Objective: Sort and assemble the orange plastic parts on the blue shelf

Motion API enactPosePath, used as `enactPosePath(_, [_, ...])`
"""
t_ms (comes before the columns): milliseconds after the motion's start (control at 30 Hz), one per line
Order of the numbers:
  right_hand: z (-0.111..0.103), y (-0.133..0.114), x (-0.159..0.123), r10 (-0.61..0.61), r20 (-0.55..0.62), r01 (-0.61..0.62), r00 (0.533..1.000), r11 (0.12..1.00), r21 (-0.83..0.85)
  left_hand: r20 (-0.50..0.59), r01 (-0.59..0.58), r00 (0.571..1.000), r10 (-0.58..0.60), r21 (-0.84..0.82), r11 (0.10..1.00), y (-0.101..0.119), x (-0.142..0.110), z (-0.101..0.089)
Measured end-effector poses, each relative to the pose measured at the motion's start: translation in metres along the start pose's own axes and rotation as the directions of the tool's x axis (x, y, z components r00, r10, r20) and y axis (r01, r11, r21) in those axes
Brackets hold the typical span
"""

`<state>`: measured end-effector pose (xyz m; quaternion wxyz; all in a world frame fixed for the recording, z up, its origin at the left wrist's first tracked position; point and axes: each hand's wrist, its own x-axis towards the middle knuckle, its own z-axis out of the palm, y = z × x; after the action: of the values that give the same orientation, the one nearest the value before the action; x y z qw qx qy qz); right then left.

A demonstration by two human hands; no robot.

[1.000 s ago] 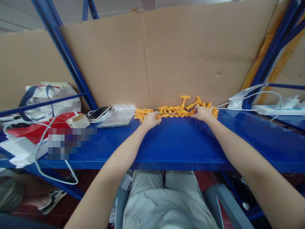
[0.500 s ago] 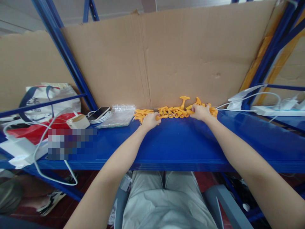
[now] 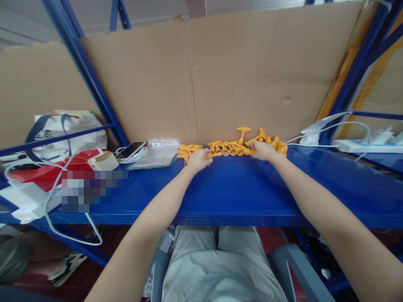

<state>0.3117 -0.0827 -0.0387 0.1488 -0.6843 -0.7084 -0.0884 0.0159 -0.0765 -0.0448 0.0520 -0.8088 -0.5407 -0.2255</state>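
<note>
Against the cardboard lies a line of orange plastic pieces [image 3: 232, 152], several with T-shaped handles and round cup-like ends. My left hand [image 3: 199, 160] is closed around one orange T-handled piece [image 3: 208, 155], whose rounded end pokes out by the thumb. Thin metal bits show beside more orange pieces [image 3: 189, 148] just left of that hand. At the right end of the row, my right hand [image 3: 262, 150] has its fingers closed on an orange piece, mostly hidden by the hand. One T-handled piece [image 3: 243, 134] stands upright behind the row, leaning on the cardboard.
The blue shelf [image 3: 233, 188] carries a clear plastic bag [image 3: 159, 154], a phone [image 3: 132, 149], and white chargers with cables [image 3: 103, 161] at left. A cloth bag [image 3: 69, 136] lies behind the blue post. A power strip [image 3: 362, 145] sits at right. Someone's shoe [image 3: 67, 268] shows below.
My right hand has shifted slightly left along the row, uncovering more orange pieces at the right end. The left hand stays where it was, closed on its piece.
</note>
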Motion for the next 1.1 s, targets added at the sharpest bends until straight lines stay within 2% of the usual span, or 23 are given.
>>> enactPosePath(133, [-0.001, -0.009, 0.002, -0.165, -0.025, 0.167, 0.986, 0.981, 0.099, -0.009, 0.01, 1.0, -0.01, -0.011, 1.0, 0.0, 0.0, 0.0])
enactPosePath(267, [-0.007, -0.026, -0.002, -0.258, -0.06, 0.265, 0.964, 0.95, 0.167, 0.004, 0.016, 1.0, -0.016, -0.006, 1.0, 0.001, -0.001, -0.001])
enactPosePath(400, [-0.011, -0.035, -0.007, -0.266, -0.051, 0.271, 0.963, 0.954, 0.132, 0.022, 0.01, 1.0, -0.01, 0.013, 1.0, 0.003, -0.002, -0.004])
enactPosePath(633, [-0.008, -0.038, -0.008, -0.252, -0.046, 0.254, 0.967, 0.965, 0.059, 0.032, -0.009, 0.999, 0.008, 0.031, 0.999, 0.006, -0.003, -0.005])
enactPosePath(900, [-0.001, -0.033, -0.004, -0.312, -0.148, 0.339, 0.938, 0.912, 0.229, 0.021, -0.002, 1.0, 0.001, 0.061, 0.998, 0.002, -0.001, -0.002])
enactPosePath(1100, [0.008, -0.025, 0.004, -0.318, -0.166, 0.356, 0.934, 0.874, 0.329, 0.017, -0.009, 1.0, 0.007, 0.069, 0.998, 0.002, -0.001, -0.001])
